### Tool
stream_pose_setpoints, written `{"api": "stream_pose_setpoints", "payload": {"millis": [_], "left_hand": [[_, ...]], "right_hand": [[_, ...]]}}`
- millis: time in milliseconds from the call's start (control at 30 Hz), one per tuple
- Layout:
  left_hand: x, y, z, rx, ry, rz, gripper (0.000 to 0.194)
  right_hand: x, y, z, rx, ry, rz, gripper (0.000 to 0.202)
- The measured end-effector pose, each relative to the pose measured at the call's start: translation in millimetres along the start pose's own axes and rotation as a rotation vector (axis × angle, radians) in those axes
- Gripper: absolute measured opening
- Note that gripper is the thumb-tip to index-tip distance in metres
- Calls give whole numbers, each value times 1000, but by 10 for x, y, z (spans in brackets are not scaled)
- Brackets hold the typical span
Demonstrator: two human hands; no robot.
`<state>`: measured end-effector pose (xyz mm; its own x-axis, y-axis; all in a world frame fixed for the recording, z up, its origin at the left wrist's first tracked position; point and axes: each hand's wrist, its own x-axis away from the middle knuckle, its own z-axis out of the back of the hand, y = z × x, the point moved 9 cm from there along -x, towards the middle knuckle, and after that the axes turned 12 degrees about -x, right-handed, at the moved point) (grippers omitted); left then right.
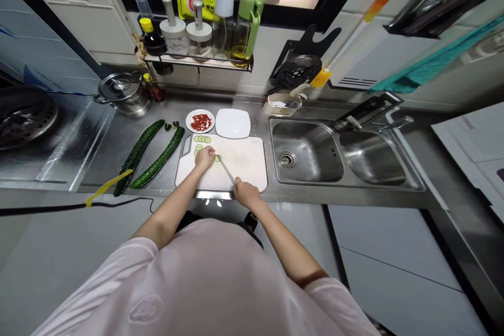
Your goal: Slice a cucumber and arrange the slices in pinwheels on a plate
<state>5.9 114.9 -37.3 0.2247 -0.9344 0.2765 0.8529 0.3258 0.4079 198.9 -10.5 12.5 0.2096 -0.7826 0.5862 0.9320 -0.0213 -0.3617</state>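
Note:
A white cutting board [248, 160] lies on the steel counter. My right hand [246, 193] is closed round the handle of a knife [227, 170], whose blade points up and left across the board. Just beyond the blade's tip is a cucumber slice [218, 158]. Beside it, my left hand [205, 158] rests on the board with its fingers drawn together; what they hold, if anything, is hidden. More cucumber slices [202, 139] lie in a row at the board's upper left, and a few others sit partly behind my left hand.
Left of the board lie two cucumbers [160, 161] [138, 152]. Behind it stand a plate of chopped red pieces [189, 121] and a white dish [232, 123]. A lidded pot [129, 102] is at the back left; a double sink [307, 149] is on the right.

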Motion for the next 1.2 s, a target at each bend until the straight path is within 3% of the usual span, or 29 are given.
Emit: {"api": "stream_pose_setpoints", "payload": {"millis": [667, 967, 1200], "left_hand": [[5, 17, 7, -8, -6, -16, 19], [285, 145, -18, -10, 145, -304, 29], [367, 195, -12, -61, 153, -333, 24]], "right_hand": [[197, 145, -81, 11, -9, -13, 23], [209, 276, -43, 6, 44, -17, 28], [144, 445, 141, -51, 212, -90, 35]]}}
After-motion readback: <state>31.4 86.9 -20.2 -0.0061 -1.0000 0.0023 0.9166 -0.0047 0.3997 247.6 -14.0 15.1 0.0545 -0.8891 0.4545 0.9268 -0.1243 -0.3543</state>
